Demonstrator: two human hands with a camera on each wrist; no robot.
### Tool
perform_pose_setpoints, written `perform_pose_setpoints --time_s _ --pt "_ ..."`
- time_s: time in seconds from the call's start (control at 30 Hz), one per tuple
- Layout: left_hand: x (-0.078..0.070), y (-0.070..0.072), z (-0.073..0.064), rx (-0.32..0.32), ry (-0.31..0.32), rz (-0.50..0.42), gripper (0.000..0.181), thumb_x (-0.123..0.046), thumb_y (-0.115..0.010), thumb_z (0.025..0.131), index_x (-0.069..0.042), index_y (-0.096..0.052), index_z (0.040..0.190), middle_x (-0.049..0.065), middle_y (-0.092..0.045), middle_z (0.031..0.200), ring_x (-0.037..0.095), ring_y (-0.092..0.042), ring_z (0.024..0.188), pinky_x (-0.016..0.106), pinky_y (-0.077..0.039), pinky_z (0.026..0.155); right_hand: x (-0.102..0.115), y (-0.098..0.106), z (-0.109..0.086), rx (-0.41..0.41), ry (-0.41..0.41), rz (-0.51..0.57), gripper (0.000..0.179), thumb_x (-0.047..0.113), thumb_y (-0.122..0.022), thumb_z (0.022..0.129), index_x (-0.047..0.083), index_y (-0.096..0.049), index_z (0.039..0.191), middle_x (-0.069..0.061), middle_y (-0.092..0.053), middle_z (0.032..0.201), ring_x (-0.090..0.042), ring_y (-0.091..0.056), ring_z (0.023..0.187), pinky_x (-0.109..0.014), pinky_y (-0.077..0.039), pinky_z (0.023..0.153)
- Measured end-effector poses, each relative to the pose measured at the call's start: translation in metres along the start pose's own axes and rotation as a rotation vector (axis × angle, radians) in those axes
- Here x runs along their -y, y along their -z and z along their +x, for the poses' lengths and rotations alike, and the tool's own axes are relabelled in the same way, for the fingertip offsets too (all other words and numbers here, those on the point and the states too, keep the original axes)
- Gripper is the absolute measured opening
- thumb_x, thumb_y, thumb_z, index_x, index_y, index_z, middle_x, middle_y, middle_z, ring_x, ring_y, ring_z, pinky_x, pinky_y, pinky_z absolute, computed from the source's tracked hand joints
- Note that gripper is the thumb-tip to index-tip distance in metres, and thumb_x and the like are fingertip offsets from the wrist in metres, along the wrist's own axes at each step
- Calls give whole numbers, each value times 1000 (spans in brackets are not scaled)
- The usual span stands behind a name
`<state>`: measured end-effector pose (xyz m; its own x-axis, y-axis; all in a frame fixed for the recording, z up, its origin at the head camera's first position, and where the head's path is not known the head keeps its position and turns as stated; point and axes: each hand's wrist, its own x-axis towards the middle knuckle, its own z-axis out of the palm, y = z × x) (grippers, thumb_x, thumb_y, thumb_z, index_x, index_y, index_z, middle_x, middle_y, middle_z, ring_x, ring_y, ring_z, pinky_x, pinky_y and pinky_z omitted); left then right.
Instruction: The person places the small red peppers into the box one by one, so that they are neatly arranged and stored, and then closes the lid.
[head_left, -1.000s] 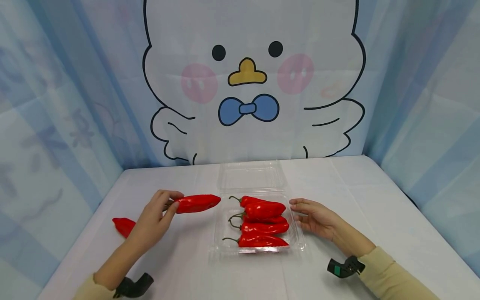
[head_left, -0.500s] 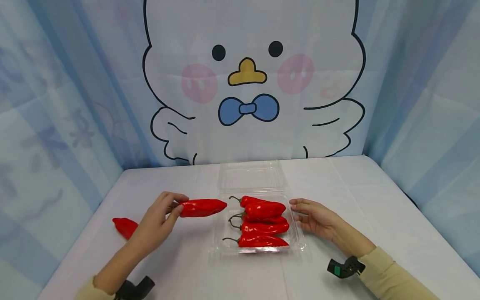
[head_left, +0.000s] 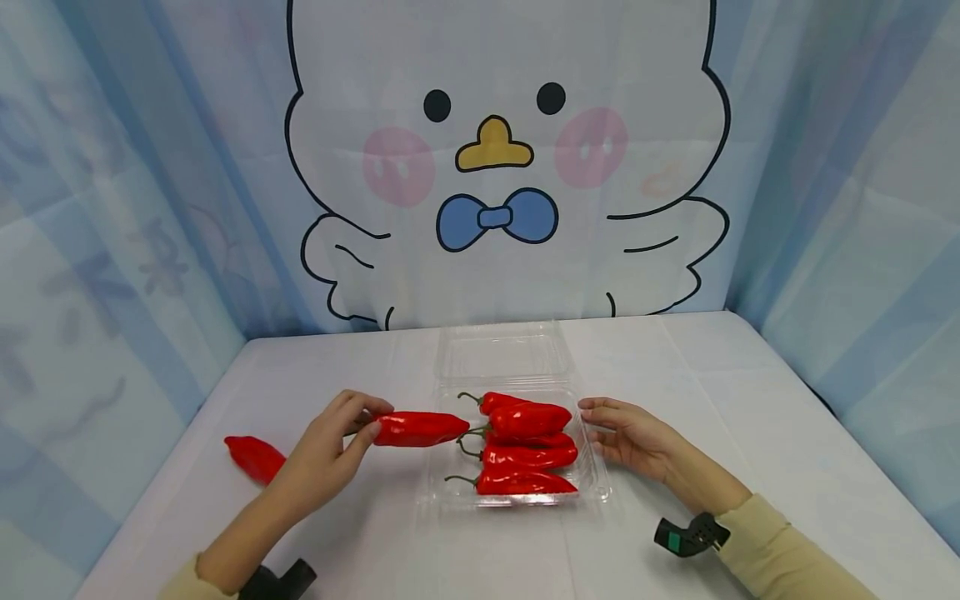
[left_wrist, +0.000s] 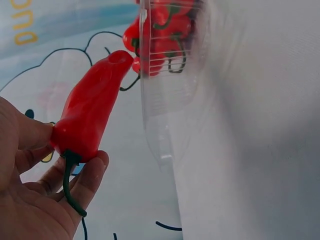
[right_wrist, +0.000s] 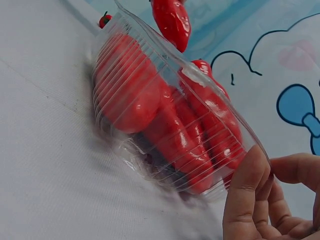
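Observation:
My left hand (head_left: 330, 446) pinches a red chili pepper (head_left: 420, 428) by its stem end, the green stem (left_wrist: 71, 185) hanging over the fingers in the left wrist view. The pepper's tip points right, overlapping the left side of a clear plastic clamshell box (head_left: 600, 482) in the head view. Inside that box lie several red chili peppers (head_left: 525, 480), stems to the left. At the box's right side my right hand (head_left: 637, 437) pinches the rim between thumb and fingers, as the right wrist view shows.
Another red pepper (head_left: 253, 458) lies on the white table (head_left: 660, 367) at the left, partly behind the left forearm. The box's clear lid (head_left: 502, 352) is folded back toward the rear curtain (head_left: 495, 275). Curtains also close off both sides.
My left hand has carried its pepper to the right and slightly nearer, so the tip now reaches the box's left side. My right hand has stayed in place.

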<state>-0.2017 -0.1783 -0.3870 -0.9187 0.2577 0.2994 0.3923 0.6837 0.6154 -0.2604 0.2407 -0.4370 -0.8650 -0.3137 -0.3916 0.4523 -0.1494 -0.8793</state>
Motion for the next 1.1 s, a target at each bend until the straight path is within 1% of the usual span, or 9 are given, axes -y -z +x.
perform_pose_setpoints --time_s 0.1,0.23,0.4,0.57,0.8,0.93,1.1 --pt "-3 -1 0 8 -2 -12 25 -2 -66 98 -10 -66 121 6 -64 120 23 -69 106 42 -62 89 0 0 0 -2 -1 -2 30 20 -57 106 8 -50 132 0 -62 105 -9 -63 81 -20 -59 76" --pt "-6 -6 0 30 -23 -25 24 -3 -67 97 -12 -66 120 4 -64 118 20 -68 103 40 -62 89 0 -1 0 -7 1 -1 32 21 -57 106 7 -49 133 0 -62 105 -9 -63 81 -20 -60 76" --pt "-9 -12 1 71 -51 -56 22 -5 -68 98 -14 -67 118 2 -64 117 16 -67 103 38 -61 90 0 -1 0 -4 -1 -2 31 21 -57 106 7 -49 133 -1 -61 107 -10 -63 82 -20 -59 76" --pt "-14 -20 6 98 -59 -81 22 -5 -68 97 -15 -67 117 1 -64 116 16 -68 103 38 -61 91 0 0 0 -1 3 -10 30 21 -56 106 8 -49 132 0 -61 108 -10 -62 83 -19 -59 76" --pt "-19 -30 12 118 -83 -84 22 -5 -68 98 -15 -67 117 1 -64 117 17 -68 105 38 -60 93 0 -1 -1 -1 4 -17 28 21 -56 106 9 -50 131 0 -61 109 -11 -61 86 -19 -58 77" --pt "-22 -33 13 104 -61 -71 22 -5 -68 98 -16 -67 117 0 -63 116 16 -68 105 39 -60 94 0 -1 -1 -8 2 -16 29 22 -57 106 9 -51 131 0 -61 110 -11 -61 87 -20 -59 77" --pt "-25 -36 14 81 -29 -52 21 -5 -69 98 -16 -68 115 -1 -63 114 14 -66 101 37 -60 94 0 -1 -1 -8 1 -11 30 22 -57 106 9 -50 132 0 -61 109 -11 -61 87 -20 -59 77"
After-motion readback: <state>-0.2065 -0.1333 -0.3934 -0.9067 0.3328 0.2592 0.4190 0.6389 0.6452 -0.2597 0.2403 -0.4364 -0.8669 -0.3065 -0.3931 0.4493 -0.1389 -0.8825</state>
